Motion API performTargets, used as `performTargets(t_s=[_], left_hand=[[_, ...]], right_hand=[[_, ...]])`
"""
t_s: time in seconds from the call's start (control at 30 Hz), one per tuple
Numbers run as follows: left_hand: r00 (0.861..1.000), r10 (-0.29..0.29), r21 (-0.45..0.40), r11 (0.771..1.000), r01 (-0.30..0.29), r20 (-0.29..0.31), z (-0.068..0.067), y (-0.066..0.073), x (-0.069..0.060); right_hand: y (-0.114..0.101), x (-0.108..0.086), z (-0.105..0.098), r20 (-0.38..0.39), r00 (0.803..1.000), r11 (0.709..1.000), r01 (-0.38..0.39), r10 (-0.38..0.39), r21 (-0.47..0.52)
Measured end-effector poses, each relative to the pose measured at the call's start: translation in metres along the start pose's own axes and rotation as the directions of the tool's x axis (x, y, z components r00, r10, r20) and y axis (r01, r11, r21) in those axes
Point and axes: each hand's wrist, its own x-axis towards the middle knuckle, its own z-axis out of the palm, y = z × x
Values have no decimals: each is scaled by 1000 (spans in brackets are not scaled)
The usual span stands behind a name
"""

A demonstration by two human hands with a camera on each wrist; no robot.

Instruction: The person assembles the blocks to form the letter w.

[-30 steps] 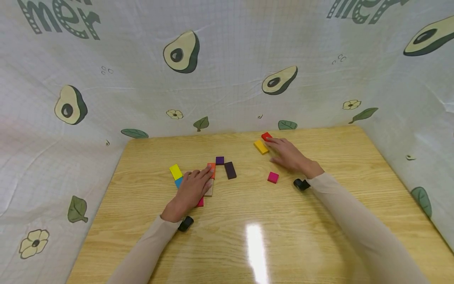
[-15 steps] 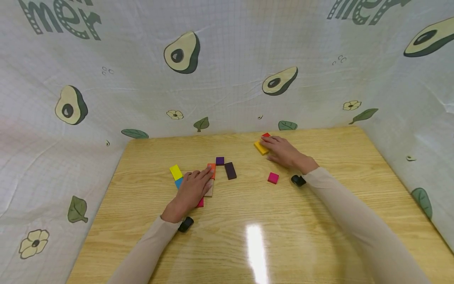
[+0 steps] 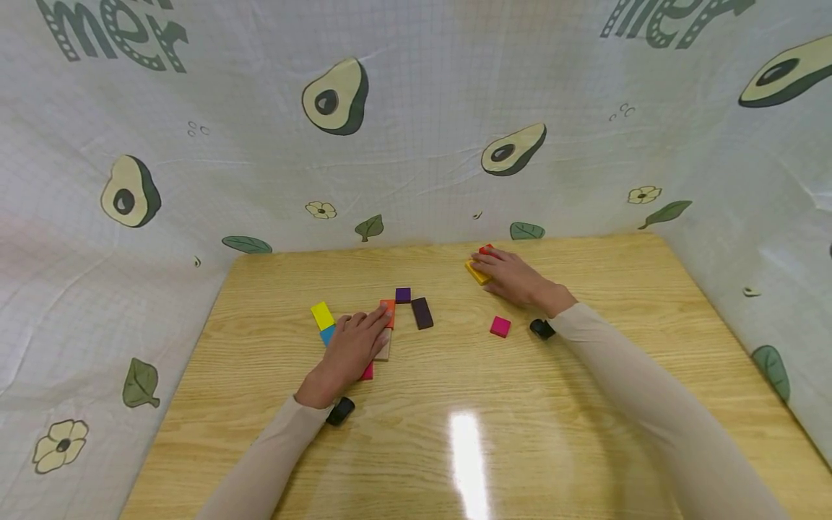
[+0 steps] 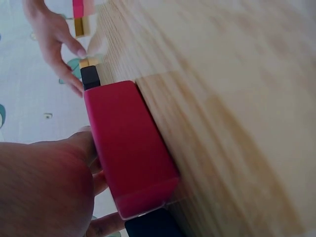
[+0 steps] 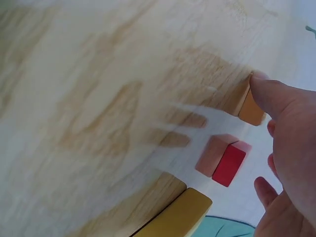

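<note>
My left hand [image 3: 352, 347] lies over a cluster of flat blocks, its fingertips on an orange block [image 3: 390, 318]. A beige block [image 3: 384, 348] and a crimson block [image 3: 368, 371] show beside the hand; a yellow block [image 3: 321, 315] and a blue block [image 3: 327, 334] show to its left. Close up in the left wrist view, a crimson block [image 4: 131, 148] hides part of the fingers. My right hand [image 3: 513, 279] reaches across a yellow-orange block [image 3: 476, 274], thumb on the near side, fingers beyond. The right wrist view shows the thumb against an orange-coloured block [image 5: 253, 109]. A red block [image 3: 486, 249] lies at the fingertips.
A small purple block [image 3: 403, 295] and a dark brown block [image 3: 422, 313] lie right of the left hand. A crimson square block [image 3: 500, 326] lies nearer the right wrist. Printed cloth [image 3: 422, 166] stands behind the wooden table [image 3: 416, 433].
My right hand has shifted a little left, from beside the red block to over the yellow-orange block. The left hand has stayed on the cluster.
</note>
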Motion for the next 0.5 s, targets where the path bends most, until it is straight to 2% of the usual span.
performTargets(t_s=[0.5], left_hand=[[1000, -5, 19, 1000, 5, 0, 1, 1, 0]], right_hand=[[-6, 4, 0, -33, 999, 1000, 2, -2, -8]])
